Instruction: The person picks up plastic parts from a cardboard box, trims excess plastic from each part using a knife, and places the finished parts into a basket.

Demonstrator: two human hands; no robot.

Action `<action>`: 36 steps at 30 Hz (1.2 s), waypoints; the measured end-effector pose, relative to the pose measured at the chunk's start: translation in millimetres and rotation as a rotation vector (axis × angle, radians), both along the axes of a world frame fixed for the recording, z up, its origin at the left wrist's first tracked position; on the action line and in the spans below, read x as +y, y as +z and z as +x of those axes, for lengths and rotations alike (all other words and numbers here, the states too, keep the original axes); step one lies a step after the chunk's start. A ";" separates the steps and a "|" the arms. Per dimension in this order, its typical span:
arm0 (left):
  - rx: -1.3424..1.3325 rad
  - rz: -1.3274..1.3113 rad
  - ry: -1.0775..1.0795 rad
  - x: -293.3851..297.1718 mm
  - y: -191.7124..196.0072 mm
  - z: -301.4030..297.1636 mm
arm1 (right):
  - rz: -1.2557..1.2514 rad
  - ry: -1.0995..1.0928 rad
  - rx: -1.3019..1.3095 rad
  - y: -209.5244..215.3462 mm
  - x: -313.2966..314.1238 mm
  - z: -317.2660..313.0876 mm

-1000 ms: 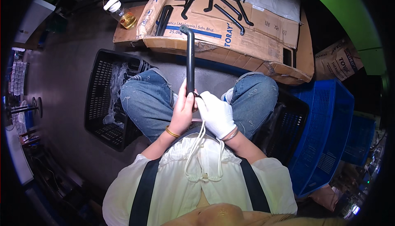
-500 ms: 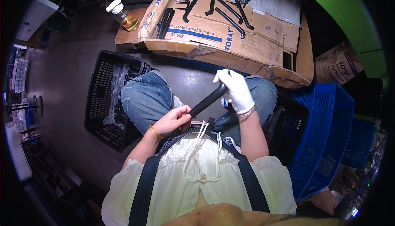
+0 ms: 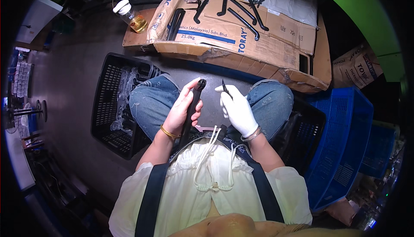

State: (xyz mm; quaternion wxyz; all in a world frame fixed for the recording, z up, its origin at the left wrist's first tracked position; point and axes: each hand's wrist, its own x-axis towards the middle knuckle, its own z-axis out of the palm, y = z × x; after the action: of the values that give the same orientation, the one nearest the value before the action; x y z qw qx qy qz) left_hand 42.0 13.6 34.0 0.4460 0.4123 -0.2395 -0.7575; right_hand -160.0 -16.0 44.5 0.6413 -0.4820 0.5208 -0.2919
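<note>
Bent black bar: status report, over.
Bare left hand grips bent black bar. Gloved right hand holds slim pointed black tool, tip off the bar. Nothing visible between them.

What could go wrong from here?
The gloved right hand holds a small pointed black piece, tip up, close to the bare left hand; a slip might scratch those fingers. Only the left hand grips the black bar, so it could twist or drop if that hold loosens. The jar of yellow liquid sits near the wooden board's edge, so a bump might tip it.
</note>
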 end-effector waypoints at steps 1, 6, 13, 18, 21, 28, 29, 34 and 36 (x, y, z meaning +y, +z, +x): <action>0.090 0.043 -0.016 0.1 4.2 0.0 | 0.001 0.000 0.000 7.1 1.2 -0.9; -0.022 0.043 -0.080 -1.3 0.8 -8.6 | -0.633 0.049 0.277 16.0 4.8 -2.2; -0.056 -0.132 -0.110 -6.1 -16.0 -12.7 | -0.673 0.295 0.552 32.4 2.0 -3.1; -0.076 -0.119 -0.150 -5.0 -10.6 -13.3 | -0.748 0.317 0.582 31.9 1.5 -3.1; -0.120 -0.093 -0.165 -4.7 -6.9 -14.4 | -0.751 0.347 0.634 33.0 0.6 -3.0; -0.198 -0.028 -0.228 -6.3 1.1 -13.9 | -0.739 0.351 0.631 35.6 -0.2 -6.6; -0.198 -0.029 -0.229 -6.0 -0.2 -13.7 | -0.731 0.370 0.646 34.6 -0.6 -7.4; -0.211 -0.017 -0.330 -4.5 -9.2 -10.4 | -0.704 0.426 0.723 20.4 1.3 -10.1; -0.248 0.007 -0.345 -4.0 -14.3 -8.8 | -0.671 0.459 0.762 10.2 1.7 -8.6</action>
State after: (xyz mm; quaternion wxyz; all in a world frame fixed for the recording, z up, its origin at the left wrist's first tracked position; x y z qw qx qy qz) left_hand 33.2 9.6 19.7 0.2755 0.4570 -0.3570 -0.7667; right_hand -168.6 -14.3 54.7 0.2663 -0.8323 0.4759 -0.0995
